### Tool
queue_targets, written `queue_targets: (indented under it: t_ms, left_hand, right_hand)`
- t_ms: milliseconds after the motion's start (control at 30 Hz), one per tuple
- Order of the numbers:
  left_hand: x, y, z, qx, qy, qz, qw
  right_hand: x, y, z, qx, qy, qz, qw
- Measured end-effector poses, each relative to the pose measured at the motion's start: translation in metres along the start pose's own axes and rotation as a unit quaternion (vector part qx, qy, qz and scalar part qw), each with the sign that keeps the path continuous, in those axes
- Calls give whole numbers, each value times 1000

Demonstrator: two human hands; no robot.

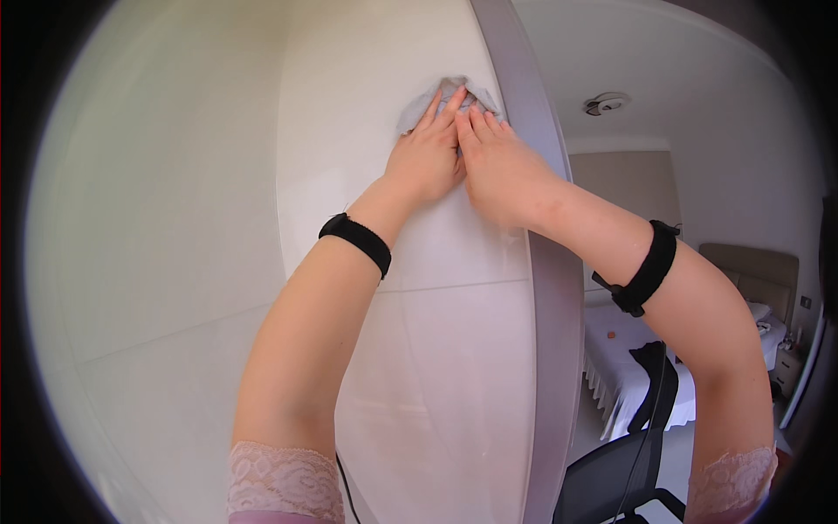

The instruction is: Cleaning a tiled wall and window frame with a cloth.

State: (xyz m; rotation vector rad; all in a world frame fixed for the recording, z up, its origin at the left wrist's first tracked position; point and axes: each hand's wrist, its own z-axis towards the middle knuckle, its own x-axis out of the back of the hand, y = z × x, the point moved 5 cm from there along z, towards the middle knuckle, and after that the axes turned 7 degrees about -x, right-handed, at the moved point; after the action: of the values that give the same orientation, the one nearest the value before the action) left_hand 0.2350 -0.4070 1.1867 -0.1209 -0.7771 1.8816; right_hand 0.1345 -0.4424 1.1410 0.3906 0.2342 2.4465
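A thin grey cloth lies bunched against the glossy cream wall tile, high up near the wall's right edge. My left hand presses it flat to the tile, with some fingers spread over the cloth. Close beside it, almost touching, my right hand holds the cloth's right part down with its fingertips. The palms and the cloth beneath them are hidden. Black straps circle both forearms.
A grey-purple door frame edges the tile on the right. Through the opening are a bed with black clothing on it, a mesh-backed chair, a nightstand and a ceiling light. Dark cables hang low.
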Motion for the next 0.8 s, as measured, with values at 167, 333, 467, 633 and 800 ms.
queue_targets:
  t_ms: [167, 333, 467, 633, 800]
  left_hand:
    - [9, 17, 2, 39, -9, 25, 999]
    - [25, 33, -2, 105, 14, 55, 993]
    - [37, 54, 6, 159, -16, 84, 984]
    - [39, 52, 19, 242, -53, 130, 960]
    - [42, 44, 24, 202, -122, 212, 948]
  right_hand:
    - [13, 8, 1, 1, -61, -55, 997]
    - [39, 12, -13, 27, -80, -67, 994]
    - [53, 31, -13, 40, -82, 13, 996]
    - [56, 38, 0, 57, -80, 60, 993]
    - [57, 34, 5, 74, -69, 91, 991]
